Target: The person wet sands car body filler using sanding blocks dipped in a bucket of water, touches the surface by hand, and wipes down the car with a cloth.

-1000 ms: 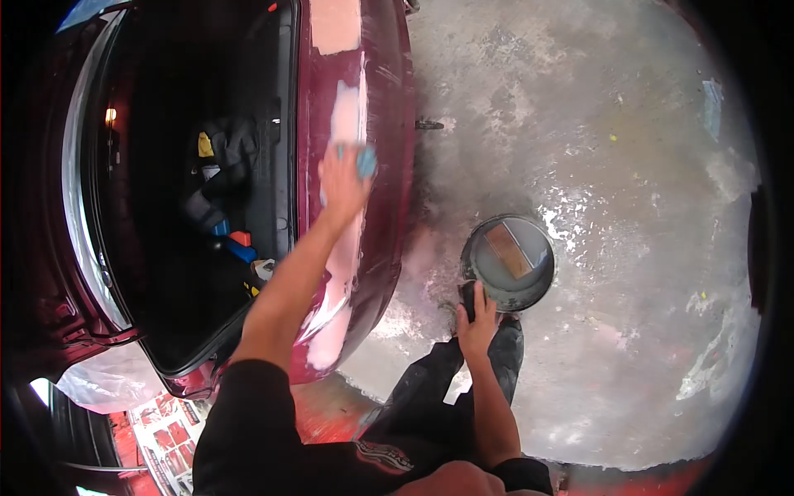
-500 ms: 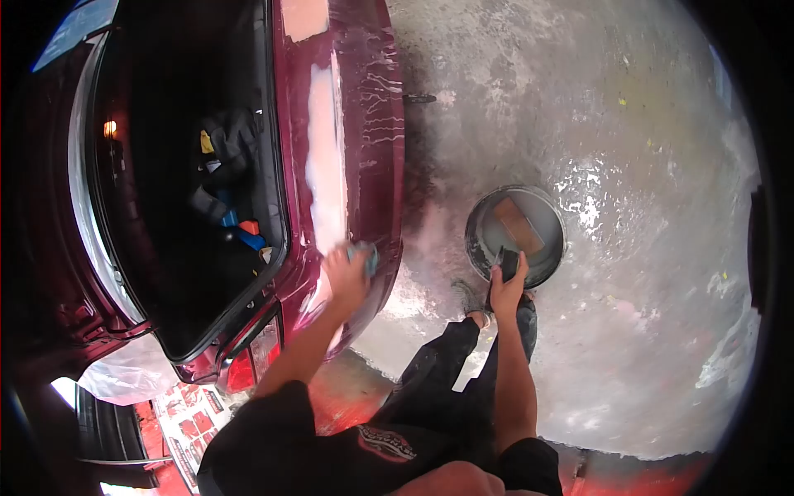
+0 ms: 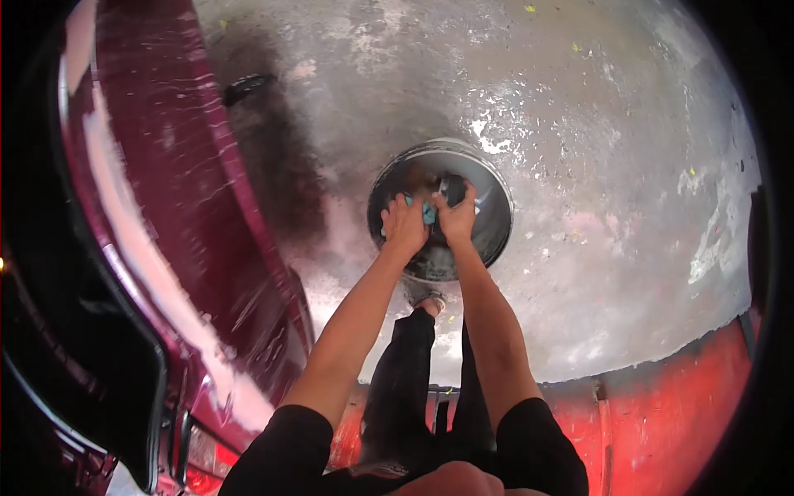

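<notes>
Both of my hands are inside a round dark bucket [image 3: 495, 227] on the floor. My left hand [image 3: 403, 225] is closed around a wet teal cloth [image 3: 428, 213], though it could be a sponge. Close beside it, my right hand [image 3: 457, 221] grips a dark block [image 3: 452, 189] between thumb and fingers. A brownish patch shows blurred beyond the hands in the bucket. The fingers partly cover both held things, and my hands hide much of the bucket's inside.
On the left stands a maroon car with its rear bumper [image 3: 178, 140] and a long pale filler strip [image 3: 136, 219]. Wet concrete floor [image 3: 595, 182] surrounds the bucket. A red painted floor band [image 3: 662, 405] runs along the near side, and my foot [image 3: 432, 306] is just below the bucket.
My left hand has left the car's bumper and moved right into the bucket with the teal cloth. My right hand has gone deeper into the bucket with the dark block. The view has turned right.
</notes>
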Tool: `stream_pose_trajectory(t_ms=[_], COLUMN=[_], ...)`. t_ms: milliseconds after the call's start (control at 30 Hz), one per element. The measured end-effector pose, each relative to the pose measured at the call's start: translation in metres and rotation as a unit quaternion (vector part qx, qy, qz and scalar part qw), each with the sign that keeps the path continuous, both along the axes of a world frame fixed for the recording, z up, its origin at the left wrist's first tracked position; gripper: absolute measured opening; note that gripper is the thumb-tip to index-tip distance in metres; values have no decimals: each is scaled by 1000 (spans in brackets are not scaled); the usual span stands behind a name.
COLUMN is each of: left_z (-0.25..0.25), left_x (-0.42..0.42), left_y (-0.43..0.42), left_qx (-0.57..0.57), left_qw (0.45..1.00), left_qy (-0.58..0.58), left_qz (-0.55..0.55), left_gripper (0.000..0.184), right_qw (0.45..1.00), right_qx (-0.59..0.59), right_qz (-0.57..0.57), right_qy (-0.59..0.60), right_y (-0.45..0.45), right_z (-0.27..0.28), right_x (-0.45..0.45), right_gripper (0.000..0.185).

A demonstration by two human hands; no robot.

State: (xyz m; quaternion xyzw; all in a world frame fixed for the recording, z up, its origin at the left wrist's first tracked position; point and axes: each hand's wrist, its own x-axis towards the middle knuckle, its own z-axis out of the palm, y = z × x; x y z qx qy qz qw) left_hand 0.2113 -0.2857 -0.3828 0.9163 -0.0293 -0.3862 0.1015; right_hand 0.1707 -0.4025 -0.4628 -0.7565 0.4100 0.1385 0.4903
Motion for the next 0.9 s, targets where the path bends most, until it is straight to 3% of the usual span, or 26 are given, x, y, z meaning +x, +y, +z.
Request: stream_pose_trajectory(t_ms=[33,133,167,267,333,367,433,500,533,567,600,633,667,700,767,867,900], left_z=[-28,-94,-106,-139,-183,-178,-144,-84,-53,-30,-3,23,50,83,150,268,296], left_x=[4,-5,-16,-36,-60,-57,-39,-23,-18,-13,-11,-13,-11,-8,5,32,39], left_y=[-4,-5,-4,3,26,28,24,12,12,19,29,37,46,58,66,92,107], left_qx=[12,-9,-4,-3,-10,-15,-29,-43,-45,-87,-121,-143,-171,-194,-259,-219,-222], left_qw=[1000,996,997,1000,995,993,988,994,992,989,984,979,971,960,929,916,904], left_qy=[15,-67,-51,16,91,113,150,67,19,0,-22,-55,-90,-120,-170,-260,-304], left_qz=[7,54,52,12,-48,-40,-26,71,120,122,126,136,142,165,201,212,203], left_gripper=[51,40,37,31,32,31,32,38,43,47,52,51,50,48,45,42,43], right_qw=[994,990,986,964,915,896,869,937,983,991,973,902,894,869,855,847,857], right_qx=[-68,-82,-100,-73,5,28,57,40,25,116,195,363,372,429,468,482,482], right_qz=[87,110,132,224,385,422,459,310,154,18,-124,-231,-244,-246,-222,-221,-181], right_qy=[9,-13,13,124,121,136,179,155,95,67,29,35,50,21,9,42,6], right_y=[1,15,19,22,8,5,0,1,8,14,20,11,13,16,38,77,91], right_z=[-7,-25,-26,-54,-119,-132,-141,-117,-90,-54,-20,26,69,62,106,175,189], right_x=[5,10,9,-10,-56,-57,-42,-28,-34,-32,-32,-22,-12,-29,-37,-40,-41], right_gripper=[84,81,73,69,68,68,71,74,76,78,81,85,87,86,83,77,75])
